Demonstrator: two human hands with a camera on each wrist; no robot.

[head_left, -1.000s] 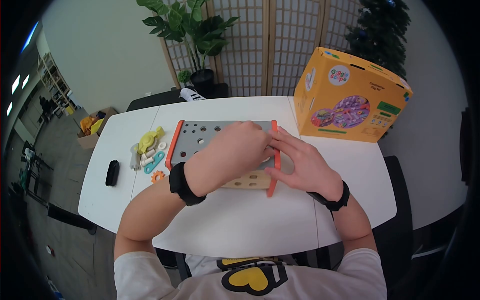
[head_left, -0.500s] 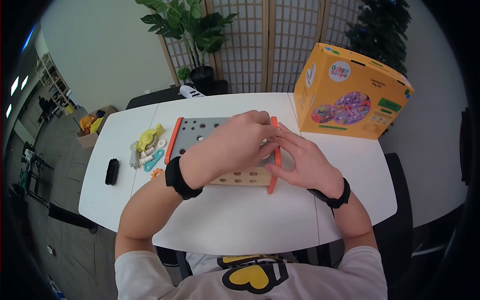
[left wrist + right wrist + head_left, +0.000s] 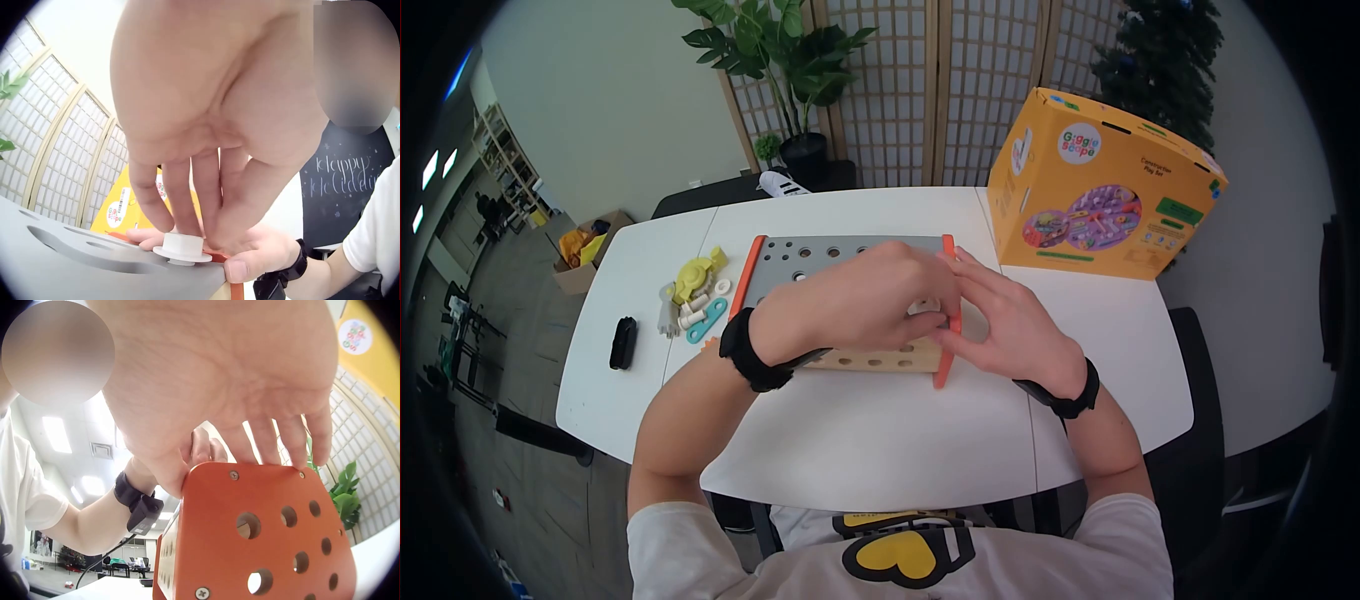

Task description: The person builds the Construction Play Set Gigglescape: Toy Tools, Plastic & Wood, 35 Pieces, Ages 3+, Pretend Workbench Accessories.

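Work in hand, as judged: seating or turning a white bolt (image 3: 182,245) at one end of the grey top (image 3: 780,262). The bolt stands upright there, its collar slightly proud of the surface. The left hand (image 3: 209,119) has its fingers bent down close together and appears to pinch the bolt's head – full contact is hidden. The right hand (image 3: 231,394) is open, fingers fairly straight over the upper edge of the orange panel (image 3: 212,556), thumb at the near corner. Any further turn would call for a level bolt and a braced panel. On the worktop (image 3: 850,430), a yellow piece (image 3: 697,275) and teal link (image 3: 707,320) lie beyond the opposite end, well apart from the bolt. Main obstruction – crowded fingers.
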